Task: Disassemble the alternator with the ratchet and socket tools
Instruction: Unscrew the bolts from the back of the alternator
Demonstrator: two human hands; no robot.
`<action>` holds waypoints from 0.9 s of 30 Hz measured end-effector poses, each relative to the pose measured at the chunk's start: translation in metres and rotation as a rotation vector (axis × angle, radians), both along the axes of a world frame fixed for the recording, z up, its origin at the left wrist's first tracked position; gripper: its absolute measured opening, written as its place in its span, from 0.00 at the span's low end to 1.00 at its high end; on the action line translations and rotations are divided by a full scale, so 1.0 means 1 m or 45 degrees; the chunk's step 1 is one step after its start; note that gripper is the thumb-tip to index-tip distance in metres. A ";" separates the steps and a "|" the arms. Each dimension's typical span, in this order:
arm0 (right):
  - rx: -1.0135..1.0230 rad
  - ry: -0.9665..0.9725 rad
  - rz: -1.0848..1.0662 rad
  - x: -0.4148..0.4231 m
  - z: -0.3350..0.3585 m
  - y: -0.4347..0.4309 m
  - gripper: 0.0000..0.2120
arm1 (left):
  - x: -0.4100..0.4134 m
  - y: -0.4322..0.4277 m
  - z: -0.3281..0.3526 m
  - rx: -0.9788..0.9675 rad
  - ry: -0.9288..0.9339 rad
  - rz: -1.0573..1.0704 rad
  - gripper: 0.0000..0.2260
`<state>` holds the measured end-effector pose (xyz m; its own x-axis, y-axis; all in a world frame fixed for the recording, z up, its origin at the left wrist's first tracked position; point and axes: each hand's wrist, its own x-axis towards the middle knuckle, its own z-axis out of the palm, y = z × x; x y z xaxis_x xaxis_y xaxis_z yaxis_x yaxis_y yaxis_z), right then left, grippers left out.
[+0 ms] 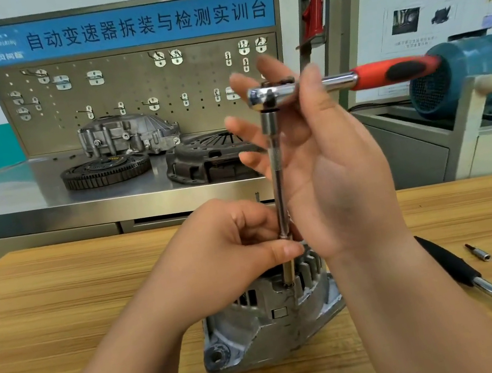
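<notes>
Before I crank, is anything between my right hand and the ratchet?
Nothing visible: the right hand is at the ratchet head, thumb in front of its shaft, fingers behind. The left hand pinches the extension bar.

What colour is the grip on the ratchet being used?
Red with a black inset; the ratchet grip shows best in the head view.
</notes>
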<state>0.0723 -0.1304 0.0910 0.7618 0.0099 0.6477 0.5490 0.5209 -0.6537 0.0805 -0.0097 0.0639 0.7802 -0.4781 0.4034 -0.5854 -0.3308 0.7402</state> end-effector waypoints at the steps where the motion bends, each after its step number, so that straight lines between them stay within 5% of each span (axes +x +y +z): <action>1: -0.023 -0.058 -0.045 -0.001 0.000 0.001 0.13 | 0.001 -0.001 -0.001 -0.008 0.004 0.033 0.05; 5: -0.050 -0.169 -0.088 -0.002 0.000 0.001 0.11 | 0.000 -0.002 -0.002 -0.010 -0.009 0.064 0.02; 12: 0.037 0.120 0.081 0.001 0.001 -0.004 0.21 | 0.000 0.002 0.000 0.009 0.010 -0.040 0.01; 18: -0.084 -0.171 -0.101 -0.003 0.001 0.000 0.12 | 0.002 0.000 -0.002 -0.050 -0.002 0.046 0.11; 22: -0.042 -0.116 -0.026 -0.001 0.000 0.000 0.13 | 0.002 0.003 -0.001 -0.035 0.013 -0.005 0.13; 27: -0.010 0.089 0.066 0.001 0.001 -0.003 0.25 | -0.001 0.001 0.000 -0.002 0.009 -0.037 0.04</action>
